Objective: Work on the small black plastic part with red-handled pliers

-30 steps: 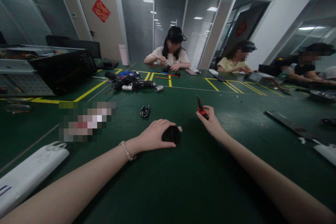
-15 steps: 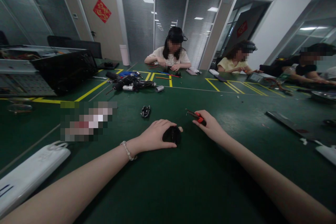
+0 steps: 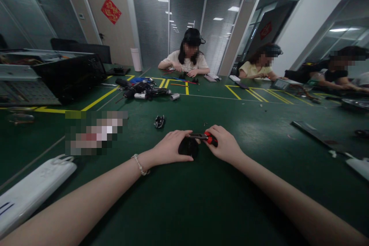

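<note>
My left hand is closed around a rounded black part on the green table, thumb at its near side and fingers at its far side. My right hand grips pliers with red and black handles. Their jaws point left and lie over the far upper edge of the black part; whether they pinch anything I cannot tell. A small tan piece shows just under the jaws. Beyond my hands lie a small black and silver part and a tiny thin bit.
A white power strip lies at the left, below a blurred-out patch. Farther back are a pile of black cables and parts and a computer case. A long dark panel lies right. Several people work across the table.
My right hand has moved left with the pliers, bringing their jaws from beside the black part to over it. My left hand has stayed in place.
</note>
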Motion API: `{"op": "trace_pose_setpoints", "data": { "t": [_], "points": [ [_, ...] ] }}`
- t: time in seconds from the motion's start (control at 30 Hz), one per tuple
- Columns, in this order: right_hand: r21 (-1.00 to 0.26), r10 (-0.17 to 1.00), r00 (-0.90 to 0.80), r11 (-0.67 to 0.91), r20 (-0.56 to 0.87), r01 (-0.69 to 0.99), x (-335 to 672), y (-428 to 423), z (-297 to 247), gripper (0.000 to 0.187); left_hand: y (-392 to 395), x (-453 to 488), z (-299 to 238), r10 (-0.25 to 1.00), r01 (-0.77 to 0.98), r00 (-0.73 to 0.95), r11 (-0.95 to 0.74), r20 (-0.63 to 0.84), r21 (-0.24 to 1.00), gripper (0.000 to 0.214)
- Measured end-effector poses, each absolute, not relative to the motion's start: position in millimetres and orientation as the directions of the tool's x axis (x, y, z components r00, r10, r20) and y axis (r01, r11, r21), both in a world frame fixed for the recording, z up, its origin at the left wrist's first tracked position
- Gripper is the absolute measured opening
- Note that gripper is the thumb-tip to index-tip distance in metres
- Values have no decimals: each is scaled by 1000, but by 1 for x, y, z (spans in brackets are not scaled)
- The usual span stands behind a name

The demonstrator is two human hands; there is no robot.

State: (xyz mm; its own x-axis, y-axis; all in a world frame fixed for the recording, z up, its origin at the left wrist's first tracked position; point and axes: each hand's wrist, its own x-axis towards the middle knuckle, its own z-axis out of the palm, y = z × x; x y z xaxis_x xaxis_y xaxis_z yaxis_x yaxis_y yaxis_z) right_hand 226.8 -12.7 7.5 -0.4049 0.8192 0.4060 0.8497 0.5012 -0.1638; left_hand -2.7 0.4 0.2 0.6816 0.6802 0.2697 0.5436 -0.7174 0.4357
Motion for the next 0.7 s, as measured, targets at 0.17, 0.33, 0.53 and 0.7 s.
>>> {"op": "trace_pose_setpoints", "data": {
  "t": [0.17,0.33,0.53,0.7],
  "points": [
    [-275,849,-378,488,369,828,225,-12,6,22,1,-3,1,670,527,687,-725,279,444,70],
    [-485,887,-287,442,362,755,230,-5,8,27,0,-3,3,673,515,686,-717,275,470,75],
    [-794,989,-95,147,113,590,244,0,20,40,-2,-3,6,673,505,691,-711,264,489,75],
    [-923,989,-135,100,52,371,246,-2,27,41,-2,-2,6,679,512,689,-702,252,494,75]
  ]
}}
